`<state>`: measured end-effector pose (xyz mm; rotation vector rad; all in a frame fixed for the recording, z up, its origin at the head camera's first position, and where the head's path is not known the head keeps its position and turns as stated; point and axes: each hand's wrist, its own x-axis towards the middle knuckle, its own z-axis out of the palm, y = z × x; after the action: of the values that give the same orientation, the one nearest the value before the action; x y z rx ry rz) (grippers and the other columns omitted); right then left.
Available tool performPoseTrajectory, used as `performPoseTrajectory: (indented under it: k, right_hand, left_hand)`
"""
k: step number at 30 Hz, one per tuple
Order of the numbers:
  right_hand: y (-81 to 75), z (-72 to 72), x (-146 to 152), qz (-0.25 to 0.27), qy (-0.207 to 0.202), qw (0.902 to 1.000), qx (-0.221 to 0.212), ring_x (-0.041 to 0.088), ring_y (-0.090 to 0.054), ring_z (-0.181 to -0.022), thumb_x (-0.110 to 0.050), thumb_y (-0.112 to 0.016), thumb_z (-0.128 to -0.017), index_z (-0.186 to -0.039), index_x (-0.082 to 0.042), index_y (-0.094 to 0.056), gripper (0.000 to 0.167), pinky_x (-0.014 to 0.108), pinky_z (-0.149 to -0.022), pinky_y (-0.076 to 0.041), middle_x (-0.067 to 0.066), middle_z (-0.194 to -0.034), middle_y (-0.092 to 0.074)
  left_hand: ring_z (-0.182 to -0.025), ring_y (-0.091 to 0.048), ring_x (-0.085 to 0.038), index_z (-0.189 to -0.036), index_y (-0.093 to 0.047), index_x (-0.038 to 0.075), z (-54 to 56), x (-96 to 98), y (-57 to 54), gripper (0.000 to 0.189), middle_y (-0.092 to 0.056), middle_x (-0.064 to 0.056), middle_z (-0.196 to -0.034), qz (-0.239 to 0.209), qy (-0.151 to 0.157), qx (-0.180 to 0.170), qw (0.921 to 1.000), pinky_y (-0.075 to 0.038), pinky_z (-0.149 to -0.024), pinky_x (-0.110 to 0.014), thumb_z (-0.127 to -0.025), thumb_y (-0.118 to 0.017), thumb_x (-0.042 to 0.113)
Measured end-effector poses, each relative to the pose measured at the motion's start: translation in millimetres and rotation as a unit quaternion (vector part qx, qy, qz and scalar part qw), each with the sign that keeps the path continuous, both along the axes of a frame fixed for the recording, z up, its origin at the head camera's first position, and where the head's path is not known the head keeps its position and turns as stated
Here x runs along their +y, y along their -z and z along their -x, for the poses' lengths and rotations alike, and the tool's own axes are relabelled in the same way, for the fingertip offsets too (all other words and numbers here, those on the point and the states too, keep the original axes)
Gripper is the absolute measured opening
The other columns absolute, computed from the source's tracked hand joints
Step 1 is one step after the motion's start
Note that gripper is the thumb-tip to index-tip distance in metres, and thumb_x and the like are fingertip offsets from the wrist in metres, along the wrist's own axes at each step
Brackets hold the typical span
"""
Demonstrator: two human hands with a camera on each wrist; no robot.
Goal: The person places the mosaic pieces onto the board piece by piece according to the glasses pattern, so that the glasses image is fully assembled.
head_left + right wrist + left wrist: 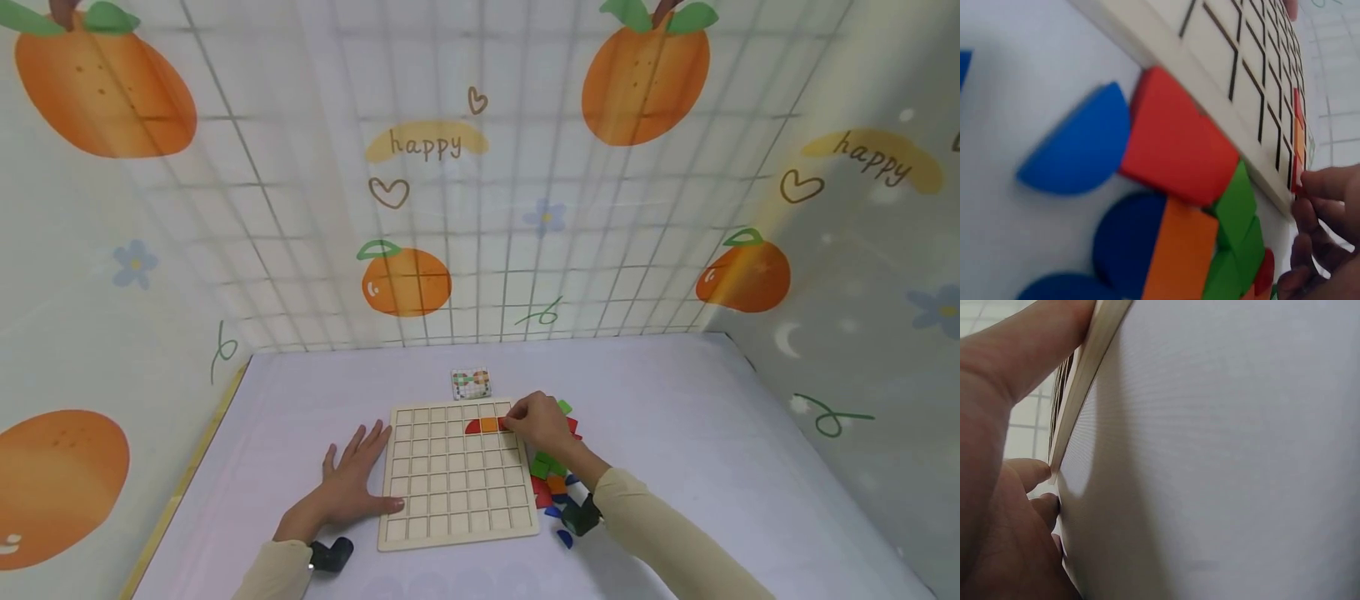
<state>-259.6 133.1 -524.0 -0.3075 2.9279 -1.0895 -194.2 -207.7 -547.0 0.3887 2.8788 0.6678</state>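
Observation:
A pale wooden grid board [438, 486] lies on the table, its cells outlined by raised ridges. In its second row from the far edge sit a red quarter-round piece [472, 427] and an orange square [489, 425]. Just right of the square, my right hand [542, 423] pinches another red piece [1297, 177] between thumb and fingertips, at the cell by the board's edge. My left hand [351, 477] is spread at the board's left side, its thumb [1035, 344] resting on the rim and its fingertips near the far-left edge.
Loose pieces lie along the board's right side: red ones [1172, 140], green ones [1235, 206], an orange one [1184, 250] and blue half-rounds [1082, 147]. A small pattern card [471, 383] lies beyond the board. Printed curtains [480, 208] hang around the table.

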Motion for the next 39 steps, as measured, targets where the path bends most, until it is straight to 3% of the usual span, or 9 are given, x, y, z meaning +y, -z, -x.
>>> performPoseTrajectory:
  k: [5, 10, 14, 20, 29, 34, 39]
  right_hand:
    - [-1.0, 2.0, 6.4, 0.024, -0.033, 0.9992, -0.003, 0.011, -0.058, -0.065, -0.017, -0.073, -0.09, -0.087, -0.009, -0.079, 0.01, 0.028, -0.055, -0.051, -0.006, -0.074, -0.068]
    - [-3.6, 4.4, 15.9, 0.03, -0.009, 0.9995, -0.007, 0.013, -0.056, -0.065, -0.016, -0.072, -0.091, -0.09, -0.011, -0.077, 0.008, 0.028, -0.053, -0.051, -0.007, -0.075, -0.065]
    - [-4.8, 6.8, 28.4, -0.011, 0.01, 0.9999, 0.001, 0.013, -0.057, -0.068, -0.017, -0.072, -0.09, -0.091, -0.012, -0.076, 0.007, 0.028, -0.056, -0.052, -0.006, -0.077, -0.064]
    - [-5.8, -0.9, 52.6, -0.093, -0.005, 0.9956, -0.01, 0.012, -0.056, -0.075, -0.021, -0.076, -0.087, -0.092, -0.016, -0.075, 0.007, 0.028, -0.07, -0.054, -0.008, -0.083, -0.065]
    - [0.5, -23.7, 88.0, -0.09, -0.088, 0.9919, -0.019, 0.008, -0.054, -0.063, -0.028, -0.081, -0.083, -0.085, -0.021, -0.073, 0.011, 0.024, -0.056, -0.05, -0.015, -0.07, -0.059]
    - [3.2, -31.8, 94.2, -0.108, -0.1, 0.9891, 0.008, 0.006, -0.053, -0.067, -0.028, -0.083, -0.081, -0.085, -0.021, -0.075, 0.011, 0.023, -0.061, -0.05, -0.017, -0.073, -0.058]
    - [1.1, -34.6, 90.5, -0.178, -0.082, 0.9792, 0.051, 0.005, -0.05, -0.069, -0.026, -0.083, -0.08, -0.084, -0.02, -0.077, 0.009, 0.021, -0.062, -0.049, -0.015, -0.076, -0.057]
  left_hand:
    - [-0.148, -0.002, -0.036, -0.158, -0.019, 0.015, 0.7, -1.2, 0.8, 0.129, -0.013, -0.01, -0.163, 0.004, -0.001, 0.003, 1.0, 0.008, -0.11, -0.067, -0.059, -0.073, 0.078]
    - [-0.149, -0.001, -0.035, -0.158, -0.019, 0.015, 1.2, -1.0, 0.7, 0.13, -0.012, -0.009, -0.164, -0.001, -0.005, -0.004, 1.0, 0.009, -0.11, -0.066, -0.059, -0.073, 0.078]
    - [-0.149, -0.001, -0.035, -0.158, -0.019, 0.015, 1.0, -1.3, 0.8, 0.129, -0.012, -0.009, -0.164, 0.003, -0.004, -0.002, 1.0, 0.009, -0.11, -0.066, -0.059, -0.073, 0.078]
    - [-0.149, -0.001, -0.035, -0.159, -0.018, 0.015, 0.4, -2.2, 0.9, 0.129, -0.011, -0.009, -0.164, 0.002, -0.001, 0.003, 1.0, 0.009, -0.11, -0.067, -0.06, -0.073, 0.077]
    - [-0.149, 0.0, -0.034, -0.159, -0.019, 0.016, 0.5, 0.2, -0.5, 0.129, -0.011, -0.008, -0.164, -0.002, -0.006, -0.008, 0.9999, 0.01, -0.11, -0.066, -0.06, -0.074, 0.076]
    - [-0.149, -0.001, -0.035, -0.158, -0.019, 0.015, -0.2, 1.0, -1.0, 0.129, -0.012, -0.009, -0.163, -0.005, -0.004, -0.008, 0.9999, 0.01, -0.11, -0.066, -0.06, -0.075, 0.076]
    - [-0.149, -0.002, -0.035, -0.158, -0.019, 0.015, -0.2, 1.7, -0.1, 0.128, -0.012, -0.009, -0.164, 0.001, -0.006, -0.004, 1.0, 0.009, -0.11, -0.066, -0.06, -0.075, 0.075]
